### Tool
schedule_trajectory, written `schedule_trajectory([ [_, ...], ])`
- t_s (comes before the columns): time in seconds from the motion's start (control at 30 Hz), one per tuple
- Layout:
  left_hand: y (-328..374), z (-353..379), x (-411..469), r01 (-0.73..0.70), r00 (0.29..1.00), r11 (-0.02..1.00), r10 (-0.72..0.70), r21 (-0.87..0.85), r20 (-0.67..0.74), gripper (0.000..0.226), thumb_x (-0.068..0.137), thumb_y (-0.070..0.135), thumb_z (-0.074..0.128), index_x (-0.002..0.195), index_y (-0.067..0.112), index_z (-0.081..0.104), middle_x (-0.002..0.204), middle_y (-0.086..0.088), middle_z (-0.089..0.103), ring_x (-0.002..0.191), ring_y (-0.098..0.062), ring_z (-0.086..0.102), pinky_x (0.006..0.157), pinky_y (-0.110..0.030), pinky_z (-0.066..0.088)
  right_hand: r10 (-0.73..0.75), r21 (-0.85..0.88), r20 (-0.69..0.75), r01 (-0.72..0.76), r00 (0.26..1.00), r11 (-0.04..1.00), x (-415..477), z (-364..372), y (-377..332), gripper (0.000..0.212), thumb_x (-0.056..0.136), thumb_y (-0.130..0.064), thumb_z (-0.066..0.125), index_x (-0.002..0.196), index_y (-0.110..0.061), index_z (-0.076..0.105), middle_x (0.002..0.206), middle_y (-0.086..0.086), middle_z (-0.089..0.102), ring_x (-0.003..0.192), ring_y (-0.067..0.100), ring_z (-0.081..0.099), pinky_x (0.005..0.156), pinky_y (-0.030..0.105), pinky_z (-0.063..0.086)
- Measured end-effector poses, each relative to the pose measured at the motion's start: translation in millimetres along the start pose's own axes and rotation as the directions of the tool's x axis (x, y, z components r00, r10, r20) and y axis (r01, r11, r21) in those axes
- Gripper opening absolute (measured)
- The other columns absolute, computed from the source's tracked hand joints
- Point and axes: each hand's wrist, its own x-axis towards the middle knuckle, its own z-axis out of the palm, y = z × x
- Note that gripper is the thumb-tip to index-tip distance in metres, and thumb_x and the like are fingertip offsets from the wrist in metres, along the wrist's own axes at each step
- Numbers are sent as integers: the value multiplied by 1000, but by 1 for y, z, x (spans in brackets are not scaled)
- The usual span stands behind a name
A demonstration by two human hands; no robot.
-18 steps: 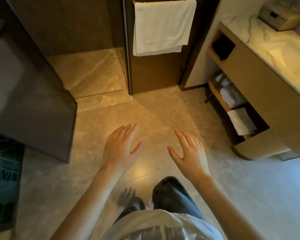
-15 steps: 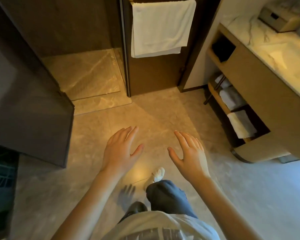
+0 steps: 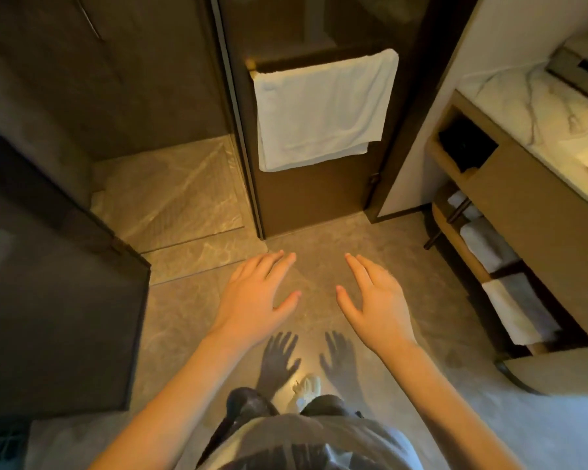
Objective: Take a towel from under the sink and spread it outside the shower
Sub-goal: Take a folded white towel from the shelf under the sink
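My left hand [image 3: 255, 296] and my right hand [image 3: 374, 300] hover palm down over the tiled floor, fingers spread, holding nothing. Folded white towels [image 3: 513, 313] lie on the low shelf under the sink vanity [image 3: 537, 205] at the right, with more rolled towels [image 3: 486, 242] further back on the same shelf. The shower floor [image 3: 170, 195] sits beyond a raised sill at the upper left. Both hands are well left of the shelf towels.
A white towel [image 3: 323, 113] hangs on a bar on the dark panel beside the shower. A dark glass door [image 3: 58, 300] stands open at the left. The marble countertop [image 3: 537, 106] carries a box [image 3: 581, 72]. My shoe [image 3: 308, 388] shows below my hands.
The view has moved forward toward the shower and the hanging towel. Both hands stay open and have risen slightly in the frame, closer to the shower sill.
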Motion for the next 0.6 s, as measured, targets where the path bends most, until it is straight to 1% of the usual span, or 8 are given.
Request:
schedule_trajectory([
  [0.1, 4, 0, 52, -48, 999, 999, 48, -24, 6, 63, 91, 60, 35, 146, 28, 37, 148, 4, 43, 137, -19, 37, 111, -40, 32, 87, 26, -24, -87, 996, 996, 37, -7, 18, 61, 94, -56, 38, 148, -26, 35, 145, 2, 48, 132, 17, 45, 108, 33, 33],
  [0.2, 9, 6, 104, -140, 990, 990, 140, -27, 11, 63, 92, 60, 34, 146, 28, 38, 148, 2, 44, 138, -21, 36, 111, -40, 29, 192, 66, -32, -189, 981, 980, 63, -8, 42, 62, 95, -57, 38, 150, -31, 28, 150, -2, 41, 136, 15, 39, 110, 32, 28],
  [0.27, 14, 11, 143, -193, 980, 981, 194, -38, 43, 64, 92, 62, 30, 147, 30, 35, 150, 4, 41, 140, -20, 33, 113, -38, 26, 276, 73, -23, -273, 961, 959, 77, -7, 61, 62, 95, -55, 39, 150, -31, 27, 153, -3, 38, 138, 16, 36, 113, 36, 29],
  [0.33, 22, 18, 186, -262, 961, 964, 265, -53, 79, 64, 91, 62, 28, 148, 32, 32, 152, 5, 37, 142, -19, 29, 115, -37, 22, 359, 93, -63, -352, 931, 931, 88, -8, 79, 61, 95, -52, 42, 150, -28, 29, 152, -1, 39, 138, 18, 36, 114, 37, 30],
  [0.4, 31, 23, 227, -358, 926, 932, 362, -57, 104, 64, 92, 60, 33, 148, 29, 33, 152, 3, 38, 141, -20, 30, 114, -36, 22, 405, 86, -107, -397, 908, 914, 99, -9, 95, 61, 95, -51, 41, 150, -25, 30, 150, 2, 42, 138, 19, 38, 113, 36, 30],
  [0.47, 43, 28, 268, -446, 885, 891, 453, -83, 107, 63, 93, 57, 37, 146, 23, 40, 148, -1, 44, 138, -23, 37, 111, -38, 29, 467, 65, -135, -463, 874, 884, 111, -10, 110, 61, 95, -52, 42, 149, -25, 32, 148, 2, 45, 136, 20, 42, 111, 40, 37],
  [0.53, 57, 28, 308, -511, 840, 848, 527, -138, 128, 63, 92, 57, 37, 143, 22, 44, 144, -4, 49, 135, -25, 42, 110, -41, 36, 532, 78, -200, -528, 823, 846, 125, -14, 122, 59, 94, -48, 47, 146, -23, 38, 142, 1, 51, 131, 20, 47, 106, 41, 43],
  [0.6, 73, 29, 345, -579, 785, 798, 601, -167, 149, 62, 92, 57, 34, 142, 22, 46, 143, -4, 51, 134, -25, 43, 108, -44, 38, 591, 77, -247, -592, 768, 802, 139, -18, 131, 57, 93, -46, 49, 145, -24, 40, 140, -1, 53, 128, 18, 49, 104, 37, 44],
])
